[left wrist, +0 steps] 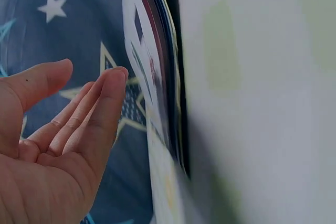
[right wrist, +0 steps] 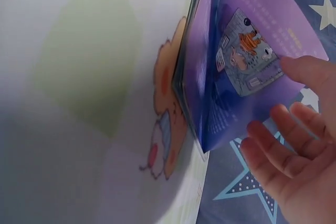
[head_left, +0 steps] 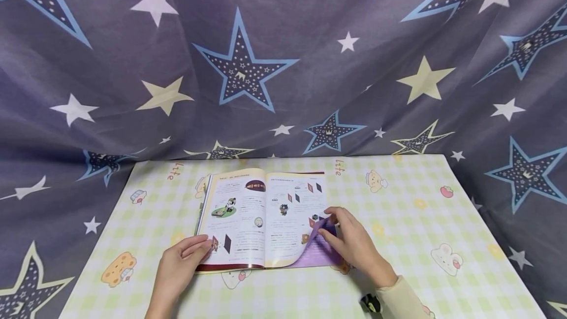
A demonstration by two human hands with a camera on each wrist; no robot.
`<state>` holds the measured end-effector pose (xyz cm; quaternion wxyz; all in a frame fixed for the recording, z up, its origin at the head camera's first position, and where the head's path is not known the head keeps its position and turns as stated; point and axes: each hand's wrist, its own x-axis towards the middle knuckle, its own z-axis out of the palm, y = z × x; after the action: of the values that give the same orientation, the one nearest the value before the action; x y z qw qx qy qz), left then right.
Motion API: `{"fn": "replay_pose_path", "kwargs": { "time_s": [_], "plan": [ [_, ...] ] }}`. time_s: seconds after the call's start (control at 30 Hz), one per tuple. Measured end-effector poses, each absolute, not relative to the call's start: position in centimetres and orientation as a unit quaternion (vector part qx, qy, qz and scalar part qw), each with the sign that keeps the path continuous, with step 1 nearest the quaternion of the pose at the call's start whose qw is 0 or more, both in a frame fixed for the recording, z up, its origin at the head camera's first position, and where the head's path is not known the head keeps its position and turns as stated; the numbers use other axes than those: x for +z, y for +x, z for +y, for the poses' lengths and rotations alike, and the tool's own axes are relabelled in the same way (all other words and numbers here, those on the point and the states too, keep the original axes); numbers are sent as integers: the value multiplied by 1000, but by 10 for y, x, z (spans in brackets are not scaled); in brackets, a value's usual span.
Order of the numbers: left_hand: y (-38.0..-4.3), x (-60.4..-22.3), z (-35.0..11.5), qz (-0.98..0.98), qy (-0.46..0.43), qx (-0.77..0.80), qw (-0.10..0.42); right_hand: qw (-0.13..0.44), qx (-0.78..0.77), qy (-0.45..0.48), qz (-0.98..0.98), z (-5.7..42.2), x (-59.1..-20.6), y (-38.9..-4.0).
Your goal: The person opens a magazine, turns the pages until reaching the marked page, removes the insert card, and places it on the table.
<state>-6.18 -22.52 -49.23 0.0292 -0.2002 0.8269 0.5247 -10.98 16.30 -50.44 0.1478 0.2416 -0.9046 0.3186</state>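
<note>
An open illustrated magazine (head_left: 236, 228) lies on the table, its left and right pages printed with text and small cartoons. My right hand (head_left: 354, 240) pinches the lower right part of a page (right wrist: 283, 22) between thumb and fingers. That page curls upward, showing its purple underside, and another purple page (head_left: 316, 256) lies beneath. In the right wrist view, the thumb touches the purple side beside a cartoon picture. By the magazine's lower left corner is my left hand (head_left: 179, 265). Its fingers (left wrist: 107, 108) are relaxed and hold nothing; the left wrist view shows a gap between thumb and fingers.
A pale green checked tablecloth (head_left: 407, 240) with cartoon animals covers the table. Behind it hangs a dark curtain (head_left: 310, 82) with stars. A small black object (head_left: 370, 303) is beside the right sleeve (head_left: 400, 302).
</note>
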Motion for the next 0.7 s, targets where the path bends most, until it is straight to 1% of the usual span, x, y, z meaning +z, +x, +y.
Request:
{"fn": "replay_pose_path", "kwargs": {
  "time_s": [0.2,0.47,0.7],
  "plan": [
    [-74,-492,-200,810,-148,566,37,124,334,246,-901,157,-505,-109],
    [-90,-492,-162,783,-84,614,44,108,351,328,-870,153,-505,-109],
    [-98,-491,-134,733,-33,675,80,71,351,354,-864,145,-502,-109]
  ]
}}
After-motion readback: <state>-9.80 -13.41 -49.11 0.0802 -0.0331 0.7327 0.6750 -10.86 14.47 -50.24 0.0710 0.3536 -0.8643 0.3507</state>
